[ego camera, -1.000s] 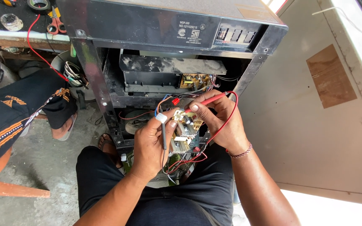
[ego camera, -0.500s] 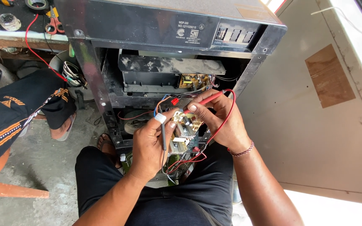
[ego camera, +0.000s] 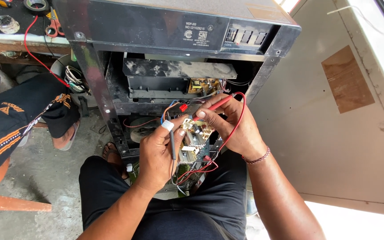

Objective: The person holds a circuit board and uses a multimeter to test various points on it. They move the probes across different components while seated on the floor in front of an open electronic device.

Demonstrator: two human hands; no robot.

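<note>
My left hand (ego camera: 158, 153) holds a green circuit board (ego camera: 195, 143) and pins a thin black test probe (ego camera: 173, 143) against it; the forefinger has a white bandage. My right hand (ego camera: 232, 124) pinches a red test probe (ego camera: 218, 103), tip down on the board's top edge. A red lead (ego camera: 238, 116) loops round my right hand and down behind the board. Both hands are over my lap, in front of an open black appliance cabinet (ego camera: 174, 53) with wires running from it to the board.
Another person in black and orange clothes (ego camera: 10, 126) sits at the left, a foot in a sandal (ego camera: 65, 138) on the concrete floor. A bench at the top left carries tape (ego camera: 35, 5) and pliers (ego camera: 52, 24). A grey panel (ego camera: 334, 124) leans at the right.
Both hands and the board sit a touch lower in the picture. The grip on the two probes has not changed.
</note>
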